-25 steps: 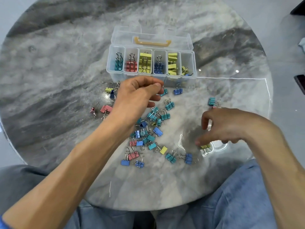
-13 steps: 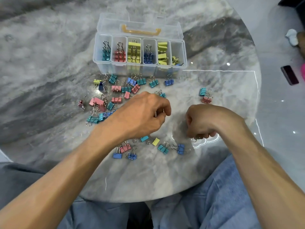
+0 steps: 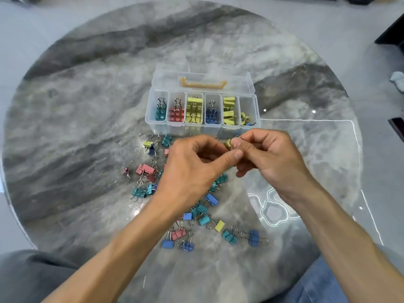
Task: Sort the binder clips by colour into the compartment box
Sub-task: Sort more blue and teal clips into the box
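- Grey marbled tabletop (image 3: 87, 132) carries everything, seen from above.
- Yellow binder clip (image 3: 228, 143) is held between both hands, just in front of the compartment box (image 3: 203, 130).
- Left hand (image 3: 192, 171) and right hand (image 3: 269, 158) meet fingertip to fingertip, each grip pinched on that clip.
- It looks light, stiff and springy; the painted body is probably slick, so the wire handles or the body's flat sides are the places to hold.
- Loose clips (image 3: 203, 217) of mixed colours lie scattered beneath the hands.

Round grey marble table (image 3: 91, 119), white cloth (image 3: 398, 80) on the floor beyond
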`<state>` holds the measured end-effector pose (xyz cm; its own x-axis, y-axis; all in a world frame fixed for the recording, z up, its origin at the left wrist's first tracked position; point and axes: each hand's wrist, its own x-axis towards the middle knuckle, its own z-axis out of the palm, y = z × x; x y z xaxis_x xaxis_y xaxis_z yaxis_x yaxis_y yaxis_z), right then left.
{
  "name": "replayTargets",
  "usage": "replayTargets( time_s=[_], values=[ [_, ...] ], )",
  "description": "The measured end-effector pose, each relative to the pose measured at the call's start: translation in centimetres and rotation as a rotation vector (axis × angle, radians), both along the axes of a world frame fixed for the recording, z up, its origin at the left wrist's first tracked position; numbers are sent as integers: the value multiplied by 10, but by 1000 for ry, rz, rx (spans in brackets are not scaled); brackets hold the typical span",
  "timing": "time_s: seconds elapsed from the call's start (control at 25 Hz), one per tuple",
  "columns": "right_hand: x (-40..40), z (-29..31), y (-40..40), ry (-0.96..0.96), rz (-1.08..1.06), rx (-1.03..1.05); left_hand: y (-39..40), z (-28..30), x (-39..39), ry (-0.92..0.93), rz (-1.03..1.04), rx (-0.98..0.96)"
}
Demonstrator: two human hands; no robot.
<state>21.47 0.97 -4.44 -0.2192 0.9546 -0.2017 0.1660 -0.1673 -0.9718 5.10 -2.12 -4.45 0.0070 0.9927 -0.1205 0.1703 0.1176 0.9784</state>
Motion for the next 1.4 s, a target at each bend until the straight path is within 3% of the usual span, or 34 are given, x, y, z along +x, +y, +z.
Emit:
replayTargets(
  time_s=[0.16,0.32,0.4,0.52,0.64,0.72,0.84,0.96,1.08,1.2,1.28,1.4],
  values=[
    [-3,0,-2,10,-27,133,2,-2,0,-52,55,-24],
    [0,9,1,365,-4,-131,7,0,-3,-388,-21,-107],
    [0,11,2,412,48,-196,4,0,-1,-489,10,-163],
    [-7,4,-3,289,22,-71,2,-5,-1,-469,176,-195],
    [-16,-4,-9,95,-14,155,4,-2,-3,-532,181,-198],
    [-18,-9,-11,35,-31,197,4,0,-2,-430,140,-114],
    [-16,-10,-9,82,-118,100,8,0,-4,-401,138,-95],
    [-12,-6,-5,111,-12,73,9,1,-7,-401,125,-135],
    [-11,-6,-5,-20,26,181,5,-3,-5,-320,187,-112],
    [-7,-7,-2,-151,76,243,4,-8,-6,27,111,87],
    [-6,-7,0,-121,81,236,5,-8,-8,303,4,257],
    [-7,-6,0,-86,110,252,5,-3,-9,336,16,203]
  ],
)
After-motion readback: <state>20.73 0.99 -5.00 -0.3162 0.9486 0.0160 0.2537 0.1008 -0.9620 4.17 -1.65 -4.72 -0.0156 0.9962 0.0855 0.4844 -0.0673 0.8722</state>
